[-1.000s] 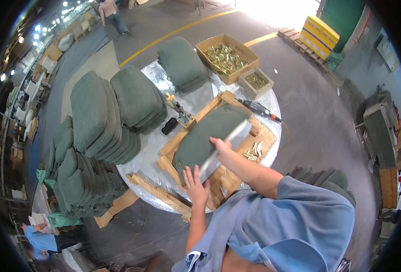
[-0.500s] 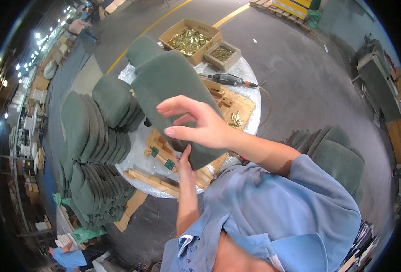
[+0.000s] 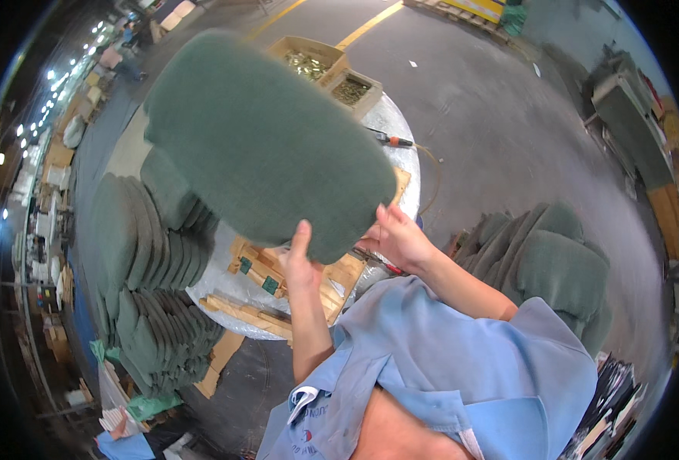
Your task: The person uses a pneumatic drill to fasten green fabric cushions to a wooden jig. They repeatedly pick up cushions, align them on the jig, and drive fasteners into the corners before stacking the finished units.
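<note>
A large green fabric-covered cushion panel (image 3: 266,142) is raised, tilted, over the round table. My left hand (image 3: 301,264) grips its near edge with the thumb on the fabric face; the other fingers are behind the panel. At the near right corner my right hand (image 3: 402,239) pinches the edge between thumb and fingers. Under the panel, partly hidden, sits a wooden fixture (image 3: 259,268) with small green pads. Wooden strips (image 3: 243,313) lie near the table's front edge.
Stacks of similar green cushions (image 3: 144,238) stand at the left, and more cushions (image 3: 558,264) at the right. Beyond the panel are a cardboard box of brass-coloured metal parts (image 3: 309,57), a smaller box of little fasteners (image 3: 352,90) and a power screwdriver (image 3: 392,139) with a cord.
The panel has been lifted and turned, and now covers more of the table. My right hand, open above it before, has come down to the near right corner and taken hold.
</note>
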Available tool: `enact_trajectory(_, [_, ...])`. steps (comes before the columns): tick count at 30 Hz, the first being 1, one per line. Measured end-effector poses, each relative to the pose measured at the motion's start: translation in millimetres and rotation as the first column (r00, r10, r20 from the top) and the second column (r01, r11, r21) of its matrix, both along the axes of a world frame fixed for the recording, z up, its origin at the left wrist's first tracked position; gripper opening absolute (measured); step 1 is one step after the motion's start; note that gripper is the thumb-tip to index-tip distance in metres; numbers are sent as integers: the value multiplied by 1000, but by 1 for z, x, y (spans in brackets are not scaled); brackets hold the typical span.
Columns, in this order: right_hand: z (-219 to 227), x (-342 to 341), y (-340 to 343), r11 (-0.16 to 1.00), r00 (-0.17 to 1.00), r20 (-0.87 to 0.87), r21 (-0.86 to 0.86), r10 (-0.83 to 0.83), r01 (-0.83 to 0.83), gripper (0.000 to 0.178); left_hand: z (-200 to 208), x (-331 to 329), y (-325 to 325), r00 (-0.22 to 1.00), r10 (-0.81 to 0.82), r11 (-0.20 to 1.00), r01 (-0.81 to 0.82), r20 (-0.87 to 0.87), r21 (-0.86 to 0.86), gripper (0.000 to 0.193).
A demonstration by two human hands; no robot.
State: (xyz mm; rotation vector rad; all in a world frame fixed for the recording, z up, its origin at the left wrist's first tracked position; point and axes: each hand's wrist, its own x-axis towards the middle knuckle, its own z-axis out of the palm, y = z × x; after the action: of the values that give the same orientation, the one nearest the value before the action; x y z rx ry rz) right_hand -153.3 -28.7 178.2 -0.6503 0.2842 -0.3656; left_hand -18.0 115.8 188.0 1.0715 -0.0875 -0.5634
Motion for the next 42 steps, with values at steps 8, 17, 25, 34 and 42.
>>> enact_trajectory(8, [16, 96, -92, 982, 966, 256, 187, -44, -5, 62, 64, 41, -62, 784, -180, 974, 225, 594, -2, 62])
enact_trajectory(17, [141, 302, -102, 997, 860, 507, -13, -57, 73, 56, -97, 42, -5, 943, -113, 941, 1, 312, 337, 55])
enact_trajectory(25, [41, 555, -53, 920, 901, 222, 217, -372, 326, 57, -219, -61, 96, 931, 325, 797, -175, -166, 578, 39])
enact_trajectory(34, [-150, 531, -80, 996, 953, -295, 70, 69, -50, 70, -206, -24, 100, 918, 370, 790, -227, -147, 569, 38])
enact_trajectory(42, [-203, 117, -59, 943, 767, -602, -68, 221, -325, 39, -194, 83, 93, 934, 327, 838, -217, -142, 501, 32])
